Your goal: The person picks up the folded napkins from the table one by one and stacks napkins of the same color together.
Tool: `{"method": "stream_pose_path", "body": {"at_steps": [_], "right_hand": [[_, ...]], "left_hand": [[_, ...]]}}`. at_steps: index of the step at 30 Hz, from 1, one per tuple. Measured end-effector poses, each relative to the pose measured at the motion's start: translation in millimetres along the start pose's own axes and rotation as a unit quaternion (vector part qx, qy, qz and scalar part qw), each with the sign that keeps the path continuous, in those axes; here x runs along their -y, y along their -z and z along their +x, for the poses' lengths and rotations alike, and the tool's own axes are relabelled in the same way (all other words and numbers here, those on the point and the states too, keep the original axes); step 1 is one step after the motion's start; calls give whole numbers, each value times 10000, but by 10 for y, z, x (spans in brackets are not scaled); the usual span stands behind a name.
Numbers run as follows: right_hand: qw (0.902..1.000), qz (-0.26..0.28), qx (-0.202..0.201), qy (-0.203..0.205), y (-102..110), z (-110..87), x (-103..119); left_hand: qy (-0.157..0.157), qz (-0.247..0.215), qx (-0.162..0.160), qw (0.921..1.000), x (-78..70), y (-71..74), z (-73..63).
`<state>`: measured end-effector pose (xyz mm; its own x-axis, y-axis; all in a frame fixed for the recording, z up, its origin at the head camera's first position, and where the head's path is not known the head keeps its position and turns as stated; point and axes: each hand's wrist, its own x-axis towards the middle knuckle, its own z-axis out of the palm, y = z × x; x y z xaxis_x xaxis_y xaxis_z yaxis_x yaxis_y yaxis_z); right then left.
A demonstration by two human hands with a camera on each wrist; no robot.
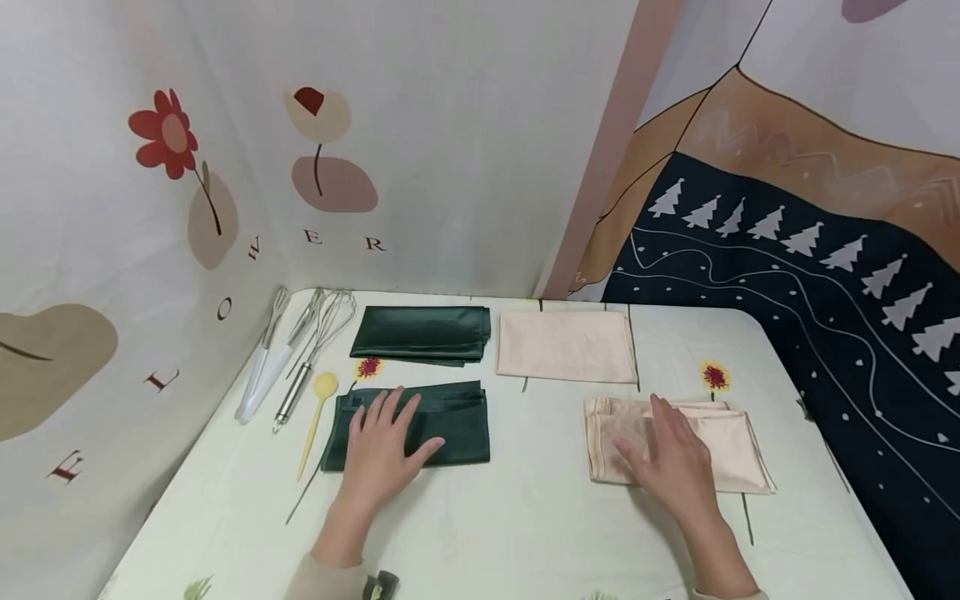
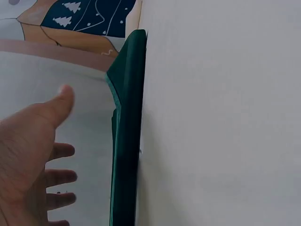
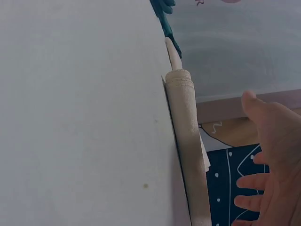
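Observation:
In the head view, my left hand (image 1: 381,454) is over the nearer folded dark green cloth (image 1: 461,432), with fingers spread and thumb out to the side. The left wrist view shows a gap between that hand and the cloth's folded edge (image 2: 129,127). My right hand (image 1: 675,467) is over the nearer folded pale pink cloth (image 1: 727,442), its fingers extended. In the right wrist view, the fingers stay apart from the thick folded pink edge (image 3: 186,127). Neither hand holds anything. Each hand hides part of the cloth below it.
Behind lie a second folded green cloth (image 1: 420,333) and a second folded pink one (image 1: 566,346). Along the table's left side are a whisk (image 1: 303,375), metal tongs (image 1: 262,375) and a yellow spoon (image 1: 315,421). Printed curtains (image 1: 450,150) rise behind the white table (image 1: 540,517).

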<state>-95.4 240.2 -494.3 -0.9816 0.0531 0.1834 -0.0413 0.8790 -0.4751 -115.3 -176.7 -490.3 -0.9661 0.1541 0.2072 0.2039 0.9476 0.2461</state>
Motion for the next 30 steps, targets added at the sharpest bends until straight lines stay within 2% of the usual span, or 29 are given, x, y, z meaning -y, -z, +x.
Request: {"method": "stream_pose_path", "body": {"at_steps": [4, 9, 16, 25, 30], "right_hand": [[9983, 432, -367, 112, -27, -6, -3], [9931, 962, -637, 219, -74, 39, 32], [9908, 1251, -479, 171, -131, 141, 154], [9893, 1406, -321, 237, -243, 202, 306], [9888, 1476, -46, 194, -317, 238, 404]], "left_hand": [[136, -141, -17, 9998, 61, -2, -7], [388, -556, -91, 9977, 162, 23, -9], [611, -1032, 141, 9927, 313, 21, -25], [845, -1061, 147, 9907, 465, 38, -84], [1119, -1437, 240, 9830, 554, 53, -79]]}}
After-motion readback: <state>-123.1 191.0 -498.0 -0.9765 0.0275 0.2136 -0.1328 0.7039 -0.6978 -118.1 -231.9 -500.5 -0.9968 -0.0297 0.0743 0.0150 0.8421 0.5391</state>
